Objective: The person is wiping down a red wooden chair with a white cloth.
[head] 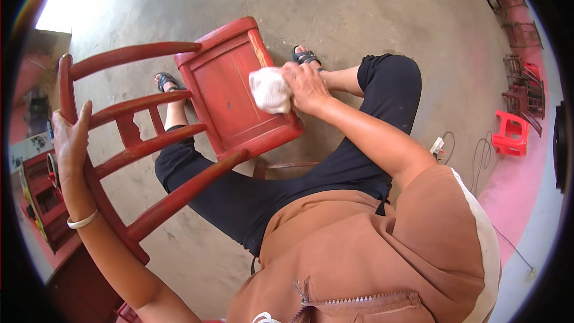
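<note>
A red-painted wooden chair [224, 80] lies tilted between the person's legs, its seat panel facing up and its backrest towards the left. The paint is worn along the seat edges. My left hand [72, 137] grips the top rail of the backrest, thumb apart on the near side. In my right hand [307, 85] is a bunched white cloth [270, 90], pressed at the right edge of the seat. The right hand and cloth are slightly blurred. Part of the seat frame is hidden beneath them.
A red plastic stool [511, 133] stands at the right near a pink wall base, with dark wooden chairs [520, 94] beyond it. A white power strip [436, 146] and loose cable lie on the concrete floor [358, 4]. Red wooden furniture [42, 193] stands at far left.
</note>
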`<state>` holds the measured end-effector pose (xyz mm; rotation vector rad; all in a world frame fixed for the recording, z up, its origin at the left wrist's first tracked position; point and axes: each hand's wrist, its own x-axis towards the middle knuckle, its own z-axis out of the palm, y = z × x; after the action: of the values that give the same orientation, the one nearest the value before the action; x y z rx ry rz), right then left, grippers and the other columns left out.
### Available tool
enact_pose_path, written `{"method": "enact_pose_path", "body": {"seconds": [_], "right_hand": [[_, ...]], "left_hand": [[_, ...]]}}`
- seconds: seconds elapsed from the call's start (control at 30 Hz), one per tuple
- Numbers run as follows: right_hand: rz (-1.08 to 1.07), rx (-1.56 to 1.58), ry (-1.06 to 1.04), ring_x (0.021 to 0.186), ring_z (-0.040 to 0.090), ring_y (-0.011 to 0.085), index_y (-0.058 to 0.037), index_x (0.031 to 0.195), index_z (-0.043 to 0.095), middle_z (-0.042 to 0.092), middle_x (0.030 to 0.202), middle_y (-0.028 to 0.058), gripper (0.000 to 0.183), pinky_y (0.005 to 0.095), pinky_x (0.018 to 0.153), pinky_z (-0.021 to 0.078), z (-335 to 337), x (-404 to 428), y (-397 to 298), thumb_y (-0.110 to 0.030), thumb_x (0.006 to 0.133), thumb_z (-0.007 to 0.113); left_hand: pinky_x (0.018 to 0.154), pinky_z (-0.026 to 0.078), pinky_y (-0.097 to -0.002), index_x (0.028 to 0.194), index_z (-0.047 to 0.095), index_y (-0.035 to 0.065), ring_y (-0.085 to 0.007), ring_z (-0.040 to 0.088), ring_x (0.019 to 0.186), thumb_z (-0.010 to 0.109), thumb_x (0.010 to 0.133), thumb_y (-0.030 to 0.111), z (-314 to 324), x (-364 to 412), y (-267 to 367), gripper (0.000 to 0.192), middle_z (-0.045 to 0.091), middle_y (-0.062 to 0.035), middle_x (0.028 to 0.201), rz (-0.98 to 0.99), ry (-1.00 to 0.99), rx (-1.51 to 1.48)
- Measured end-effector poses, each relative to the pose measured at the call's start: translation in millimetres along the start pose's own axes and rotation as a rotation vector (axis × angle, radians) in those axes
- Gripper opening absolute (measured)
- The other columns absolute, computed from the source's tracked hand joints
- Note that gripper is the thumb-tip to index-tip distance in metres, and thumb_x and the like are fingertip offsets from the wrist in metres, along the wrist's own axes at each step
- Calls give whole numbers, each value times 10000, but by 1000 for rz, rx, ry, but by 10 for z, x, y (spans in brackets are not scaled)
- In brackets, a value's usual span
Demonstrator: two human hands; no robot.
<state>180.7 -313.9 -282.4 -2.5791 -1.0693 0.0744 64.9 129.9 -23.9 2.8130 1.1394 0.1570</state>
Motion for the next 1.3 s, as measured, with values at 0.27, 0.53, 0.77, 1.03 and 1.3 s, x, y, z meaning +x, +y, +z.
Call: {"method": "enact_pose_path", "body": {"seconds": [0.27, 0.53, 0.77, 1.03, 1.3], "right_hand": [[782, 631, -480, 1160, 565, 398, 112, 1295, 363, 554, 1221, 320, 817, 422, 985, 451, 228, -223, -94, -391, 741, 691], [601, 903, -178, 1278, 431, 426, 30, 1399, 366, 462, 1334, 319, 842, 439, 1085, 342, 486, 270, -204, -566, 829, 534], [724, 671, 41, 1283, 404, 441, -52, 1468, 233, 352, 1412, 277, 907, 454, 1072, 366, 465, 1594, -124, -541, 809, 619], [267, 326, 227, 1162, 491, 409, -209, 1472, 310, 371, 1400, 221, 788, 460, 989, 433, 622, 843, -178, -259, 795, 710], [444, 401, 353, 1277, 398, 370, -240, 1460, 356, 294, 1480, 172, 655, 464, 1071, 346, 639, 1507, -22, -305, 872, 638]], "left_hand": [[953, 434, -442, 1244, 487, -39, -390, 577, 1104, 674, 829, 484, 41, 42, -99, 693, 603, -253, 1129, 46, 42, 145], [945, 437, -450, 1255, 490, -44, -394, 574, 1122, 677, 823, 481, 5, 101, -486, 706, 599, -256, 1176, -37, 93, 278], [924, 444, -445, 1207, 516, -25, -385, 594, 1078, 676, 823, 447, 19, 18, -247, 629, 610, -242, 1148, -129, 61, 195], [963, 430, -456, 1297, 434, -72, -417, 562, 1135, 641, 836, 501, -68, -230, 127, 764, 574, -293, 1209, -22, 142, 299], [866, 506, -488, 1285, 411, -66, -447, 612, 1019, 636, 848, 480, -48, -333, 521, 735, 594, -305, 1133, -41, 180, 501]]}}
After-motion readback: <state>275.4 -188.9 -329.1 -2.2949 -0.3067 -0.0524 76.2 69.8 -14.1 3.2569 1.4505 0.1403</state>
